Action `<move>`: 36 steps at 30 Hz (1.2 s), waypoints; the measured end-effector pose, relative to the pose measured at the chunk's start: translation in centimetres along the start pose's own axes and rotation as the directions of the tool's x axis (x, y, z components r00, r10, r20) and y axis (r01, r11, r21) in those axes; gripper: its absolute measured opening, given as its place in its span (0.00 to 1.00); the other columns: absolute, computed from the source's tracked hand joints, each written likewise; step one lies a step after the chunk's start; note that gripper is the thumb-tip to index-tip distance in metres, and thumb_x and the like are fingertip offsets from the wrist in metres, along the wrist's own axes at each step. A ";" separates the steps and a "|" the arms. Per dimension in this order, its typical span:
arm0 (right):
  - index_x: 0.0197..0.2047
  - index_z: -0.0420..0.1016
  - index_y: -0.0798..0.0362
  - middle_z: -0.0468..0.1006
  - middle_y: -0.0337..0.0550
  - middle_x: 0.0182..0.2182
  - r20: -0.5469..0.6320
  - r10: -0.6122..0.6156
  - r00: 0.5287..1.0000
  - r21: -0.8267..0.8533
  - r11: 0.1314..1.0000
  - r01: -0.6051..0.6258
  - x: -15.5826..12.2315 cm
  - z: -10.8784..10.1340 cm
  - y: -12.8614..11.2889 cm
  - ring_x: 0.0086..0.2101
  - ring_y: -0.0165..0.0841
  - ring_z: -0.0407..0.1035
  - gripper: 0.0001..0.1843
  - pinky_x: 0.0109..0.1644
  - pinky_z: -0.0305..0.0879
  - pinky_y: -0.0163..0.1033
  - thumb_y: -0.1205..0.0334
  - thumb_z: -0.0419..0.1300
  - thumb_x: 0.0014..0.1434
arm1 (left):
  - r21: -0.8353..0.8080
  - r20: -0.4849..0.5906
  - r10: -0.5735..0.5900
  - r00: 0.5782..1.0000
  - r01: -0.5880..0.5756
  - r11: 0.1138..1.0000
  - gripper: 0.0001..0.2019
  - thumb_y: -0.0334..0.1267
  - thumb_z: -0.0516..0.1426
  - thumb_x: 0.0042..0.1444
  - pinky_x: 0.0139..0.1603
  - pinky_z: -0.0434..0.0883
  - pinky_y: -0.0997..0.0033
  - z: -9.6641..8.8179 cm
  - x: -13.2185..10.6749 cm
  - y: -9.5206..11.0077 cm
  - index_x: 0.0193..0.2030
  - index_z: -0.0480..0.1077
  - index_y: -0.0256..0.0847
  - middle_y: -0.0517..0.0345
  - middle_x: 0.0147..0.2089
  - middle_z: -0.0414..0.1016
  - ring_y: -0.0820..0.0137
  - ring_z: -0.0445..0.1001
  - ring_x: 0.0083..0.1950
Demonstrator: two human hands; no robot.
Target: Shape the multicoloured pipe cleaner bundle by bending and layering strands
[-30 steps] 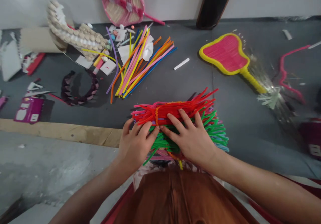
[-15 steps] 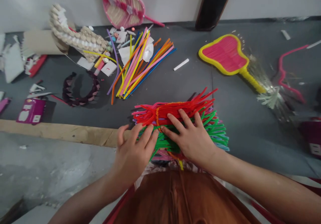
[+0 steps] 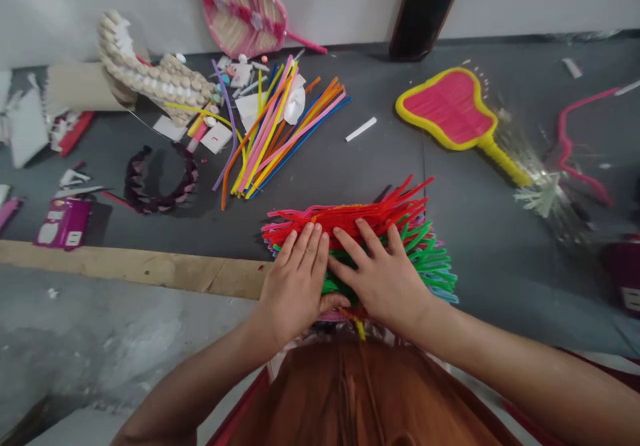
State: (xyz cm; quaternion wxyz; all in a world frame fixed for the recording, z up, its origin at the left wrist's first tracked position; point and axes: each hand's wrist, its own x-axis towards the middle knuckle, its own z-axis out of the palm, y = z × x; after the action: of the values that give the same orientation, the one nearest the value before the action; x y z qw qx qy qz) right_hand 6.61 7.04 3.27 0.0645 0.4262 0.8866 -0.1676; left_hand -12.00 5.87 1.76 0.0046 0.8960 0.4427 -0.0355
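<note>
Both my hands lie on a woven mat of pipe cleaners at the table's front edge. Red pipe cleaners (image 3: 345, 218) form its far band, and green pipe cleaners (image 3: 430, 259) run nearer me, their loose ends fanning out on the right. My left hand (image 3: 299, 273) rests flat on the left part, fingers stretched side by side up onto the red band, thumb toward the front edge. Spread fingers of my right hand (image 3: 385, 269) press on the middle, touching red and green. Beneath the palms the weave is hidden. Pink and light blue ends peek out underneath.
Loose coloured pipe cleaners (image 3: 270, 133) lie beyond the mat. A yellow-rimmed pink fan (image 3: 450, 109) is at the right, a dark braided headband (image 3: 163, 183) and a purple box (image 3: 65, 223) at the left. A leaf-shaped fan (image 3: 245, 13) leans on the wall.
My left hand has slid right and farther up the mat, from the green left ends onto the red band, its fingers now closer together. My right hand has stayed in place.
</note>
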 end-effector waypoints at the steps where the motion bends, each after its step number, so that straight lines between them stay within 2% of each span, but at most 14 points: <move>1: 0.66 0.67 0.41 0.57 0.50 0.71 0.001 0.002 1.000 0.006 1.000 -0.002 0.0 -0.1 0.0 0.66 0.66 0.50 0.29 0.59 0.48 0.81 0.46 0.59 0.63 | -0.008 0.006 -0.001 1.000 0.001 1.000 0.49 0.69 0.45 0.59 0.73 0.51 0.49 0.4 -0.2 -0.3 0.68 0.58 0.20 0.30 0.71 0.58 0.48 0.55 0.73; 6: 0.67 0.65 0.39 0.56 0.49 0.71 -0.054 -0.013 0.998 -0.013 1.000 0.012 -0.2 0.9 0.5 0.67 0.65 0.49 0.30 0.60 0.46 0.81 0.47 0.59 0.63 | -0.049 -0.040 -0.007 0.999 0.005 0.999 0.51 0.71 0.44 0.58 0.74 0.45 0.47 1.7 -0.8 -0.6 0.71 0.53 0.22 0.31 0.73 0.53 0.48 0.50 0.75; 9: 0.68 0.62 0.38 0.58 0.45 0.70 -0.155 -0.023 0.988 -0.038 0.999 0.017 -0.8 2.2 1.1 0.68 0.57 0.49 0.27 0.64 0.46 0.74 0.51 0.55 0.67 | -0.061 -0.040 -0.017 0.999 0.015 0.998 0.51 0.70 0.44 0.59 0.74 0.44 0.48 1.9 -1.0 -0.3 0.71 0.52 0.22 0.32 0.74 0.51 0.50 0.48 0.76; 11: 0.70 0.58 0.44 0.59 0.45 0.70 -0.220 0.002 0.975 -0.053 0.999 -0.014 -1.3 3.0 1.5 0.69 0.49 0.49 0.27 0.68 0.45 0.67 0.53 0.50 0.70 | -0.061 -0.046 -0.048 0.998 0.045 0.997 0.51 0.70 0.43 0.59 0.74 0.42 0.45 1.9 -1.1 -0.1 0.72 0.51 0.21 0.31 0.74 0.49 0.50 0.47 0.76; 13: 0.72 0.55 0.51 0.59 0.48 0.70 -0.254 0.038 0.966 -0.063 0.996 -0.055 -1.6 3.4 1.7 0.69 0.45 0.48 0.30 0.69 0.44 0.63 0.52 0.49 0.70 | -0.060 -0.057 -0.120 0.991 0.117 0.991 0.53 0.72 0.42 0.58 0.73 0.38 0.37 1.7 -1.3 0.1 0.72 0.50 0.21 0.28 0.74 0.48 0.47 0.47 0.76; 15: 0.72 0.54 0.53 0.58 0.50 0.70 -0.260 0.057 0.964 -0.070 0.995 -0.078 -1.7 3.6 1.7 0.69 0.46 0.48 0.32 0.70 0.42 0.64 0.50 0.49 0.70 | -0.069 -0.061 -0.199 0.978 0.195 0.978 0.54 0.73 0.43 0.57 0.71 0.36 0.30 1.7 -1.5 0.3 0.71 0.50 0.19 0.24 0.73 0.47 0.43 0.47 0.76; 18: 0.72 0.54 0.53 0.58 0.51 0.70 -0.248 0.061 0.967 -0.078 0.993 -0.083 -1.8 3.6 1.6 0.69 0.47 0.49 0.32 0.70 0.40 0.65 0.49 0.50 0.69 | -0.094 -0.052 -0.246 0.968 0.241 0.966 0.55 0.73 0.45 0.56 0.69 0.36 0.27 2.0 -1.6 0.5 0.71 0.51 0.19 0.22 0.73 0.48 0.41 0.47 0.75; 24: 0.73 0.52 0.55 0.56 0.51 0.70 -0.223 0.049 0.974 -0.101 0.992 -0.073 -1.5 3.5 1.6 0.69 0.46 0.49 0.32 0.70 0.40 0.64 0.52 0.47 0.70 | -0.118 -0.048 -0.247 0.968 0.240 0.964 0.58 0.75 0.45 0.53 0.70 0.35 0.29 2.5 -1.5 0.3 0.71 0.51 0.20 0.23 0.73 0.48 0.41 0.46 0.75; 27: 0.73 0.51 0.54 0.56 0.51 0.71 -0.226 0.039 0.973 -0.113 0.991 -0.066 -1.7 3.6 1.8 0.70 0.46 0.47 0.32 0.70 0.41 0.64 0.53 0.47 0.70 | -0.107 -0.055 -0.232 0.971 0.226 0.968 0.56 0.74 0.46 0.55 0.71 0.36 0.31 2.4 -1.6 0.2 0.71 0.50 0.19 0.24 0.74 0.47 0.41 0.45 0.76; 29: 0.73 0.51 0.57 0.55 0.53 0.71 -0.250 0.045 0.967 -0.125 0.989 -0.078 -2.2 3.7 2.0 0.70 0.47 0.45 0.35 0.70 0.39 0.64 0.49 0.48 0.69 | -0.098 -0.061 -0.234 0.970 0.228 0.969 0.54 0.71 0.47 0.57 0.71 0.33 0.31 2.3 -1.7 0.2 0.72 0.50 0.20 0.25 0.74 0.47 0.43 0.45 0.76; 33: 0.72 0.50 0.64 0.54 0.64 0.70 -0.293 0.102 0.951 -0.151 0.977 -0.151 -3.7 4.3 3.1 0.70 0.51 0.44 0.45 0.69 0.32 0.69 0.39 0.48 0.66 | -0.109 -0.050 -0.257 0.965 0.250 0.962 0.53 0.71 0.49 0.57 0.69 0.28 0.28 2.1 -1.7 0.5 0.72 0.49 0.22 0.25 0.74 0.46 0.45 0.45 0.76; 36: 0.73 0.49 0.64 0.54 0.65 0.70 -0.278 0.118 0.953 -0.150 0.975 -0.165 -4.4 4.6 3.6 0.70 0.51 0.45 0.45 0.69 0.30 0.68 0.37 0.47 0.66 | -0.119 -0.051 -0.258 0.965 0.251 0.961 0.53 0.70 0.49 0.57 0.68 0.27 0.26 2.1 -1.6 0.5 0.72 0.49 0.22 0.25 0.74 0.45 0.44 0.44 0.76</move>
State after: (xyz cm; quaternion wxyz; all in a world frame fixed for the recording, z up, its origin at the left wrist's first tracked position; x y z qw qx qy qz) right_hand 12.03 4.29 -0.78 -0.0075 0.5004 0.8654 -0.0266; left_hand -12.70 4.21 -0.27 0.0354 0.8306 0.5554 0.0187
